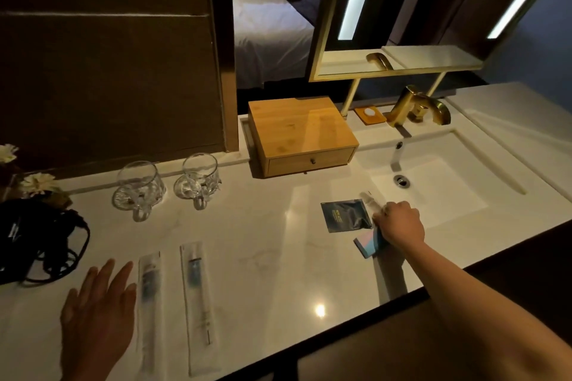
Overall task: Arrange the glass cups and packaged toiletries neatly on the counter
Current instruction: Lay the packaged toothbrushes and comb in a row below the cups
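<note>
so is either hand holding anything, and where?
Right hand grips a clear-wrapped packet at its near end. Left hand lies flat and open, holding nothing.

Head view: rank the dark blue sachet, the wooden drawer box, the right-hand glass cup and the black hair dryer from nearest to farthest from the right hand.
From the right hand:
1. Dark blue sachet, just left of it.
2. Wooden drawer box, behind and left.
3. Right-hand glass cup, farther left, by the wall.
4. Black hair dryer, at the counter's far left end.
</note>
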The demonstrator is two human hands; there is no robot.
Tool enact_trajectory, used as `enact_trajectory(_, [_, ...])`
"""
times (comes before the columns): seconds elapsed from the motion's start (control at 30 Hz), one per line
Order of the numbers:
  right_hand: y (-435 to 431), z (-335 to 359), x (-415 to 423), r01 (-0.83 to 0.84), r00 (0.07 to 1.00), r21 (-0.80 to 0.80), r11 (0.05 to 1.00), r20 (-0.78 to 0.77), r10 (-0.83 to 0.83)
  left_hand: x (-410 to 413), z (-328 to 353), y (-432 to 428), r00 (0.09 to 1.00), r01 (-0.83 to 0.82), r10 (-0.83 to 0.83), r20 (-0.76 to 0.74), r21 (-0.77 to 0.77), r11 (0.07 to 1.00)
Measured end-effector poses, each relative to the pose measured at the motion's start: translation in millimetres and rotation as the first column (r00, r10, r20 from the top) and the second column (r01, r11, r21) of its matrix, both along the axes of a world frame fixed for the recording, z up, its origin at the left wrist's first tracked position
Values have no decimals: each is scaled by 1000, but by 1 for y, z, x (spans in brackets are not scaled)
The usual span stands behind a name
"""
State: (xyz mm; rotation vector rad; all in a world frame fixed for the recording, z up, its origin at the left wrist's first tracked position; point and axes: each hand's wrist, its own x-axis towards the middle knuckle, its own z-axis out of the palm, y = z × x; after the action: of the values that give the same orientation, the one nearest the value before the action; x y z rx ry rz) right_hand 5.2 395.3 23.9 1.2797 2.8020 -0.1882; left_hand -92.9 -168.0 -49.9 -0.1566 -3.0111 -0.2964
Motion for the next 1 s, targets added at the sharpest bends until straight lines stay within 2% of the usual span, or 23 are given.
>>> enact_trajectory(0.07, [4,-3,-2,6,999,-10,1000,-33,-7,0,1,0,1000,-6,6,-7,-7,1000])
enact_trajectory(0.17, [11,-3,-1,45,996,-105,993,-75,-53,1,4,3,1000,-18,18,-1,9,1000])
enact_trajectory(0.43, [26,9,-7,84,993,-253,964,-56,-101,1,6,7,996,-76,76,50,8,997])
enact_trajectory(0.53, [24,26,-5,51,986,-155,987,-148,-74,2,10,10,998,-37,37,46,11,999])
enact_trajectory(0.63, [5,52,-7,-99,959,24,995,-264,102,5,19,16,998,-25,24,53,32,999])
enact_trajectory(0.7, [-26,68,-11,-189,911,50,981,-363,195,7,23,17,999,-19,17,43,42,999])
enact_trajectory(0.73, [-46,72,-12,-231,886,8,973,-413,213,8,25,16,999,-17,15,38,45,999])
enact_trajectory(0.8, [-94,70,-15,-308,861,-179,934,-470,194,9,28,16,999,-21,20,35,37,999])
enact_trajectory(0.87, [-142,56,-17,-376,868,-352,857,-456,194,10,29,16,999,-25,23,48,36,999])
enact_trajectory(1.0, [-215,17,-19,-394,896,-565,725,-412,165,11,32,17,997,-40,37,71,52,998])
